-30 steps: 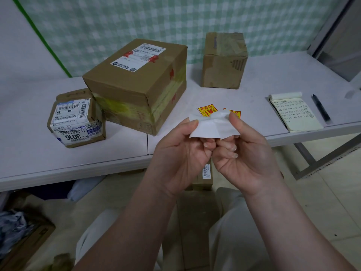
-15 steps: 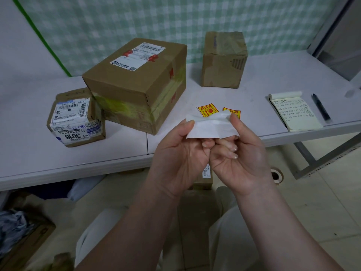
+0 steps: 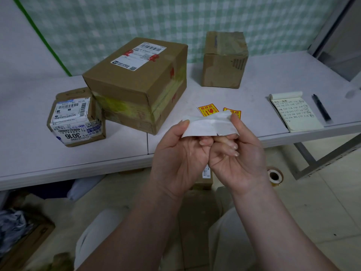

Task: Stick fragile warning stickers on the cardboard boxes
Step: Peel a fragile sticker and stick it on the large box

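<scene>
Head view: left hand and right hand in a shared pinch on white paper sheet.

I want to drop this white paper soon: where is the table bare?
On the table, bare: the front-left strip before the small labelled box; the stretch between the yellow stickers and the notepad; the area right of the far box. Crowded: the gap between that box and the large box.

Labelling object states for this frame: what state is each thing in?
Sheet: pinched by left hand and right hand, white side to camera.
Left sticker: flat on table, print up.
Right sticker: same, partly behind sheet.
Big box: closed, taped.
Small box: closed.
Back box: closed, taped.
Notepad: open, top pages rolled back.
Pen: lying flat.
</scene>
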Demonstrator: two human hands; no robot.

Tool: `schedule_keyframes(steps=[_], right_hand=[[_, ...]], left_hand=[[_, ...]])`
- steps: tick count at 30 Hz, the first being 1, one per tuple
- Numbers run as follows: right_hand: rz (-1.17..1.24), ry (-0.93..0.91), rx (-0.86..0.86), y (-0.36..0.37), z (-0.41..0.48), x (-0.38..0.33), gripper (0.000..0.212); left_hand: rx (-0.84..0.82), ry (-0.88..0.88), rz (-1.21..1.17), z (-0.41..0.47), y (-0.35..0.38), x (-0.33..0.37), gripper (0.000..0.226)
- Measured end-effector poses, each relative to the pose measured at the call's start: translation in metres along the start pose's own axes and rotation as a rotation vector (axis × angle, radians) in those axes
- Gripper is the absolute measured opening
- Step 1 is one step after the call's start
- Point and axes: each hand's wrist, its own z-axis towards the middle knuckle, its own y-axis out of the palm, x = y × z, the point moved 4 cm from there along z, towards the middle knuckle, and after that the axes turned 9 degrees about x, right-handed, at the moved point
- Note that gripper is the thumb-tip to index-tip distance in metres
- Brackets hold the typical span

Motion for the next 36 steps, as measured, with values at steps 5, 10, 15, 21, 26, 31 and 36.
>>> schedule_keyframes(steps=[5,10,15,21,26,31,36], right_hand=[[0.149,0.068,-0.009,-0.006,0.006,0.0,0.027],[-0.048,-0.114,0.126,-0.011,0.01,-0.017,0.021],[-1.191,-0.843,0.425,-0.015,0.022,-0.071,0.025],[-2.353,-1.171,0.383,-0.019,0.056,-0.078,0.011],[-2.475,-0.909,0.324,-0.034,0.065,-0.079,0.022],[-1.915,-0.905,0.398,0.004,0.045,-0.074,0.042],[-1.664,-0.219,0.164,0.026,0.035,-0.053,0.034]], left_hand=[[0.087,0.064,-0.074,0.002,0.001,0.0,0.034],[0.158,0.09,0.021,0.004,0.0,0.005,0.019],[0.3,0.252,0.436,0.012,-0.018,0.028,0.021],[0.383,0.583,1.061,0.009,-0.015,0.051,0.007],[0.266,0.937,1.459,0.01,-0.008,0.058,0.018],[-0.005,1.5,1.951,0.006,0.001,0.061,0.016],[-0.115,1.862,2.034,-0.003,0.009,0.064,0.028]])
